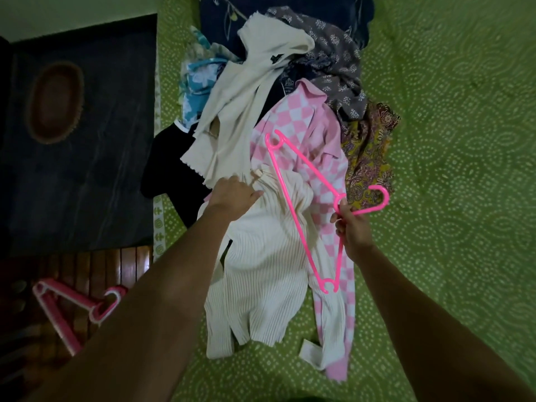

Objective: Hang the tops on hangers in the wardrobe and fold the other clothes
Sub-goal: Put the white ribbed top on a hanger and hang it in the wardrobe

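Green patterned bed (435,111), frame centre: clothes pile. Right hand (352,227) grips the pink hanger (301,204) at its neck; left hand (235,195) rests flat-fingered on the cream ribbed top (261,271). Risk: hanger end snagging the ribbed knit during threading.

Light is dim and flat from where I stand. Below me the bed (452,117) fills the middle and right, under a green sheet printed with white dotted swirls. A white patterned border strip (158,219) runs down its left edge. Left of the bed I see a dark rug (95,175) with an oval brownish patch (55,101) on it. Nearer me, lower left, dark reddish wooden floor planks (95,274), glossy. Top left corner: a pale surface (72,10), wall or floor, can't tell which.
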Action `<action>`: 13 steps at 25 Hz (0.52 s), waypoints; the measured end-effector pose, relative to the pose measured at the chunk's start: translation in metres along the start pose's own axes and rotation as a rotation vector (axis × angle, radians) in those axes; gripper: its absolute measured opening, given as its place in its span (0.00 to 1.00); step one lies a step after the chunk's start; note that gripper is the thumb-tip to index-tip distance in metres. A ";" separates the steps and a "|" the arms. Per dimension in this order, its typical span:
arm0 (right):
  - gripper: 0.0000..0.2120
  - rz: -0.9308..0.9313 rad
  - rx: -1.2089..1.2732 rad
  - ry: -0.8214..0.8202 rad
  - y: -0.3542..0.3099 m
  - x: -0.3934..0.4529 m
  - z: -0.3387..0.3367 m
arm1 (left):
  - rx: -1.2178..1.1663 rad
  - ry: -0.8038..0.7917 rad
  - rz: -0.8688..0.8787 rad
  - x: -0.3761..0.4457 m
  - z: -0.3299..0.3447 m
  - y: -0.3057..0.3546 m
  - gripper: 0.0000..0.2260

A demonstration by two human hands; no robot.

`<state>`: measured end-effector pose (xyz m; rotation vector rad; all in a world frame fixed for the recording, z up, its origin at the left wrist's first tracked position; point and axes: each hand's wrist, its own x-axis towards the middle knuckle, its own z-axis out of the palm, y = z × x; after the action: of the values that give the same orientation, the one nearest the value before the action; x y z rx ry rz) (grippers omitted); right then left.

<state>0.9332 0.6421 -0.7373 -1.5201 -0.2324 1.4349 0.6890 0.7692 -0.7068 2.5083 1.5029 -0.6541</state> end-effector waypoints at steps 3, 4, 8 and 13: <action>0.14 0.006 -0.029 -0.030 -0.003 0.000 -0.004 | -0.183 -0.033 -0.396 -0.004 0.006 -0.012 0.11; 0.15 -0.001 -0.044 -0.041 -0.004 0.000 -0.006 | -0.283 -0.005 -0.514 -0.004 0.009 -0.015 0.10; 0.14 -0.021 -0.119 -0.095 -0.008 -0.005 -0.012 | -0.287 -0.183 -0.601 -0.005 0.008 -0.016 0.16; 0.15 -0.093 -0.305 -0.186 -0.024 -0.014 -0.013 | -0.676 -0.275 -0.490 -0.021 -0.011 -0.016 0.29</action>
<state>0.9511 0.6370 -0.7129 -1.5928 -0.6521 1.5167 0.6695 0.7638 -0.6857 1.5101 1.8420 -0.4173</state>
